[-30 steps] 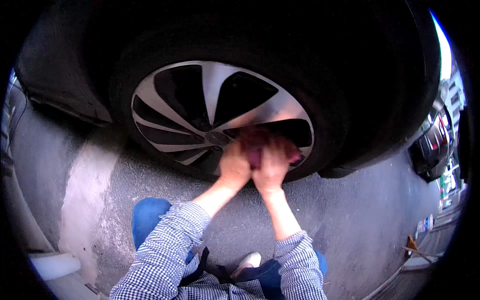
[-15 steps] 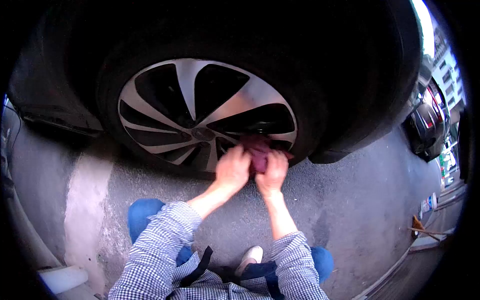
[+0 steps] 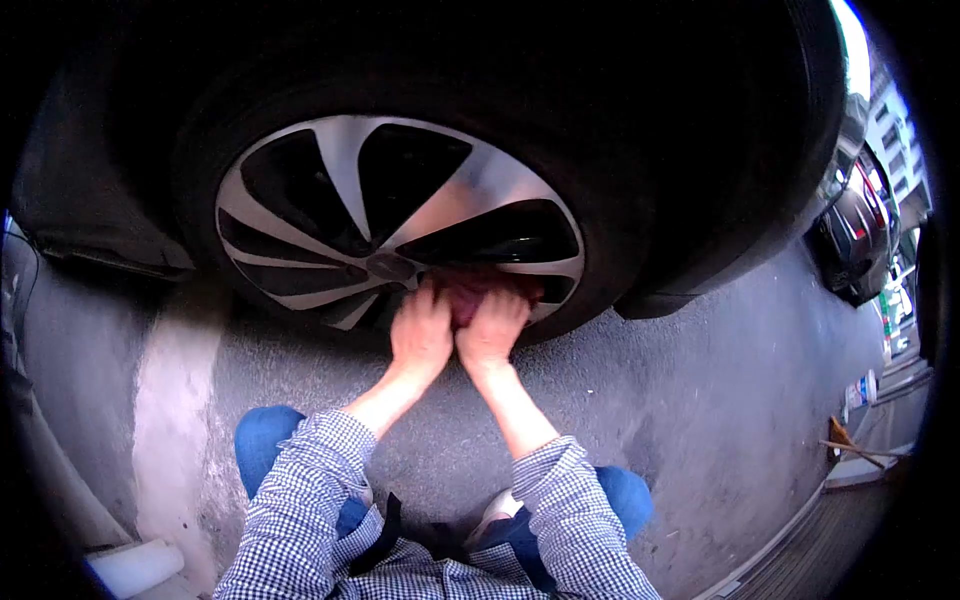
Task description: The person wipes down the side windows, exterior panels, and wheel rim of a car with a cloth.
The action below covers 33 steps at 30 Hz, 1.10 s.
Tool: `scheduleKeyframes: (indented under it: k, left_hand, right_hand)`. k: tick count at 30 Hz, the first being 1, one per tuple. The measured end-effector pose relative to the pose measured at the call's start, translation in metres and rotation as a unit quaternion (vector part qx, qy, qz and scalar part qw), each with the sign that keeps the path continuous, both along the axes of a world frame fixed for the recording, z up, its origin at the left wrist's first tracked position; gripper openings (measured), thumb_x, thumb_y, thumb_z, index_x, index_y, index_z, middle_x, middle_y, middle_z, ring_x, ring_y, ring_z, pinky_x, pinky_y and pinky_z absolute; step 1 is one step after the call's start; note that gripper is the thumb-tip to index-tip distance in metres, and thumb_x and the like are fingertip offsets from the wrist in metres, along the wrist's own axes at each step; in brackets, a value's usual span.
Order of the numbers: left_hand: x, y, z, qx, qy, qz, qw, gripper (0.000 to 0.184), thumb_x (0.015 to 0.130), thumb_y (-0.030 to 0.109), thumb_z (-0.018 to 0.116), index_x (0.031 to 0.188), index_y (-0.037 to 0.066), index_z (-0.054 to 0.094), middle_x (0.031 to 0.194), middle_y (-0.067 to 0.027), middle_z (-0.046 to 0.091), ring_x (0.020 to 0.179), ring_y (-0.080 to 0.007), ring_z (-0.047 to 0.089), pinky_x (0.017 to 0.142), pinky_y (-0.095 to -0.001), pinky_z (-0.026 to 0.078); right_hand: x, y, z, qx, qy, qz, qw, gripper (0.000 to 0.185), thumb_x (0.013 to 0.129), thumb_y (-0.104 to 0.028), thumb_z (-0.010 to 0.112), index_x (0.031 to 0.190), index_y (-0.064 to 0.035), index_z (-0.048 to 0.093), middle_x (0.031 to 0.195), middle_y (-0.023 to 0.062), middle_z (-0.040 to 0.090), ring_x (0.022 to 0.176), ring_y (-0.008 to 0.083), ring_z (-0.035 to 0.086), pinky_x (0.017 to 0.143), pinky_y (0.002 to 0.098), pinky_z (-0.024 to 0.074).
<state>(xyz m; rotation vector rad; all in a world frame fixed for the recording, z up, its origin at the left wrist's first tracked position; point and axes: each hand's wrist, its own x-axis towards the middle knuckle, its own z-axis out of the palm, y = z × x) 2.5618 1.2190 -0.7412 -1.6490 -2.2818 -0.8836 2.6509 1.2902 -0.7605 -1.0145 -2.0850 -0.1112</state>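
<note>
1. Right hand (image 3: 492, 325): fingers curled over a crumpled, dark reddish-purple cloth (image 3: 466, 302), grasping it. Left hand (image 3: 422, 335): fingers bent in at the cloth's near edge, seemingly clenched on it; fingertips partly lost in blur and shadow.
2. Cloth sits at the lower part of a silver-and-black, multi-spoke alloy wheel (image 3: 455, 205), just beside the round, dark grey hub cap (image 3: 390, 267). Exact contact with spoke or gap hidden by the hands.
3. Good practice, my judgement: bunch the cloth firmly, press with fingertips through it, follow each spoke lengthwise, tuck a fold into corners. Keep loose ends gathered and knuckles off metal edges.
4. Cloth relative to grip: between the two hands and beyond the fingers, wheel side; part spreads past the right hand's fingers, toward the rim.
</note>
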Motion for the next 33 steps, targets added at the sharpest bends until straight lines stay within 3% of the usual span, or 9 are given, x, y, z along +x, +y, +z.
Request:
scheduleKeyframes:
  k: [7, 10, 13, 19, 21, 22, 24, 26, 33]
  left_hand:
    - [0.021, 0.013, -0.011, 0.087, -0.039, 0.020, 0.995, 0.045, 0.067, 0.009, 0.061, 0.111, 0.001, 0.056, 0.113, -0.0212, 0.051, 0.090, -0.0360, 0.053, 0.072, -0.0454, 0.047]
    - [0.047, 0.021, -0.019, -0.020, -0.037, -0.085, 0.995, 0.029, 0.072, 0.013, 0.057, 0.099, 0.003, 0.060, 0.107, -0.0164, 0.055, 0.089, -0.0324, 0.055, 0.066, -0.0437, 0.047]
    - [0.075, 0.035, -0.029, 0.075, 0.093, -0.113, 0.986, 0.030, 0.073, 0.016, 0.052, 0.100, 0.006, 0.060, 0.110, -0.0170, 0.054, 0.089, -0.0314, 0.055, 0.067, -0.0414, 0.049]
    - [0.047, 0.020, -0.013, 0.033, 0.030, -0.136, 0.990, 0.031, 0.074, 0.019, 0.054, 0.102, 0.007, 0.060, 0.120, -0.0152, 0.052, 0.095, -0.0331, 0.054, 0.071, -0.0430, 0.048]
    - [0.026, 0.010, -0.018, -0.013, 0.033, -0.079, 0.996, 0.033, 0.077, 0.019, 0.053, 0.107, 0.008, 0.060, 0.120, -0.0133, 0.052, 0.095, -0.0314, 0.054, 0.070, -0.0429, 0.048]
    - [0.015, 0.006, -0.020, -0.033, 0.014, -0.051, 0.998, 0.032, 0.079, 0.019, 0.053, 0.108, 0.008, 0.059, 0.121, -0.0139, 0.052, 0.095, -0.0333, 0.053, 0.071, -0.0442, 0.047]
    - [-0.016, 0.002, 0.011, -0.039, -0.341, -0.035, 0.939, 0.034, 0.081, 0.020, 0.055, 0.112, 0.006, 0.057, 0.122, -0.0171, 0.050, 0.095, -0.0371, 0.052, 0.073, -0.0462, 0.046]
    - [-0.030, -0.009, -0.012, 0.057, -0.052, 0.043, 0.996, 0.038, 0.082, 0.021, 0.057, 0.117, 0.005, 0.053, 0.119, -0.0212, 0.049, 0.097, -0.0403, 0.051, 0.077, -0.0464, 0.046]
    - [0.016, 0.011, -0.018, 0.089, -0.120, -0.006, 0.989, 0.028, 0.075, 0.014, 0.059, 0.099, 0.001, 0.058, 0.101, -0.0214, 0.053, 0.089, -0.0390, 0.053, 0.075, -0.0449, 0.046]
  right_hand:
    - [0.029, 0.007, -0.006, 0.026, -0.004, 0.127, 0.992, 0.040, 0.076, -0.013, 0.051, 0.112, 0.0049, 0.051, 0.118, 0.0241, 0.053, 0.111, 0.0389, 0.051, 0.095, 0.0502, 0.0373]
    - [0.074, 0.009, -0.038, -0.045, -0.002, 0.074, 0.996, 0.044, 0.075, -0.008, 0.054, 0.117, 0.0058, 0.050, 0.123, 0.0263, 0.050, 0.112, 0.0424, 0.050, 0.098, 0.0505, 0.0374]
    - [0.103, 0.013, -0.042, -0.080, 0.016, 0.059, 0.995, 0.040, 0.081, -0.009, 0.057, 0.118, 0.0022, 0.049, 0.122, 0.0250, 0.050, 0.112, 0.0411, 0.049, 0.098, 0.0447, 0.0389]
    - [0.034, 0.004, -0.063, -0.332, 0.544, 0.133, 0.759, 0.035, 0.086, -0.014, 0.058, 0.116, -0.0020, 0.044, 0.113, 0.0081, 0.051, 0.107, 0.0176, 0.046, 0.096, 0.0329, 0.0361]
    - [0.008, -0.008, -0.076, -0.376, 0.533, 0.112, 0.750, 0.039, 0.093, -0.027, 0.048, 0.122, -0.0023, 0.041, 0.120, 0.0093, 0.049, 0.112, 0.0197, 0.044, 0.101, 0.0339, 0.0330]
    - [-0.001, -0.019, -0.024, -0.421, 0.331, 0.093, 0.839, 0.042, 0.093, -0.028, 0.045, 0.124, -0.0008, 0.041, 0.124, 0.0124, 0.047, 0.115, 0.0228, 0.044, 0.102, 0.0352, 0.0325]
    - [-0.018, -0.024, 0.083, -0.373, -0.206, 0.080, 0.901, 0.044, 0.088, -0.023, 0.045, 0.123, 0.0034, 0.045, 0.130, 0.0197, 0.046, 0.120, 0.0280, 0.044, 0.103, 0.0373, 0.0328]
    - [-0.034, -0.033, -0.004, -0.063, 0.019, 0.093, 0.993, 0.047, 0.082, -0.015, 0.048, 0.123, 0.0071, 0.044, 0.136, 0.0266, 0.039, 0.125, 0.0395, 0.040, 0.106, 0.0436, 0.0306]
    - [0.015, -0.008, -0.037, -0.093, 0.059, 0.137, 0.984, 0.052, 0.081, -0.007, 0.050, 0.130, 0.0070, 0.038, 0.135, 0.0285, 0.039, 0.125, 0.0440, 0.039, 0.105, 0.0469, 0.0321]
